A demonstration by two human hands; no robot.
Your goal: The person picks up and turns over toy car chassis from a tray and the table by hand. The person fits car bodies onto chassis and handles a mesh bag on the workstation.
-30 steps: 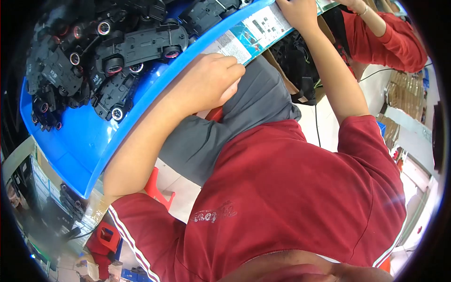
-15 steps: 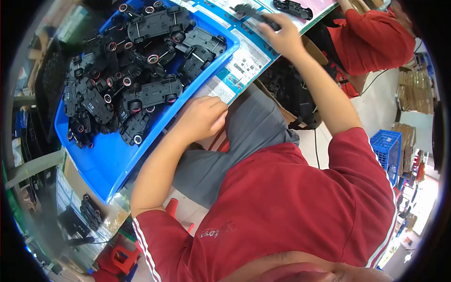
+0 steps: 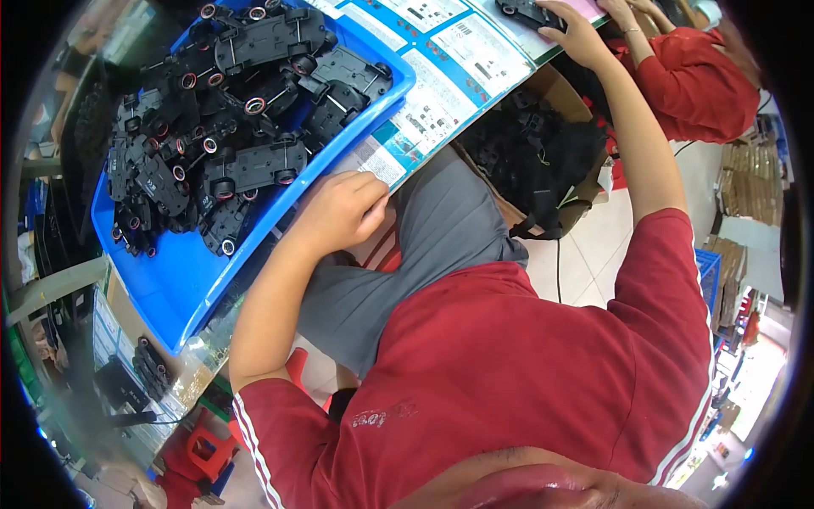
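My left hand (image 3: 339, 212) rests at the table edge beside the blue bin, its fingers curled in with nothing showing between them. At the top of the view, my right hand (image 3: 578, 36) is reached far out, thumb and fingers on the end of a black toy car chassis (image 3: 527, 12). The frame edge partly cuts off that chassis, which is over the far part of the table. The blue bin (image 3: 161, 297) is heaped with black toy car chassis (image 3: 259, 161), several with red-rimmed wheels.
Printed instruction sheets (image 3: 432, 93) cover the tabletop right of the bin. Under the table edge, an open cardboard box (image 3: 585, 199) holds black parts. Another person in a red shirt (image 3: 695, 85) sits at the right. A red stool (image 3: 208, 454) stands lower left.
My right hand has moved right and away along the table; the chassis blurred in its grip earlier is no longer over the sheets. My left hand stays closed at the table edge. The view has shifted slightly.
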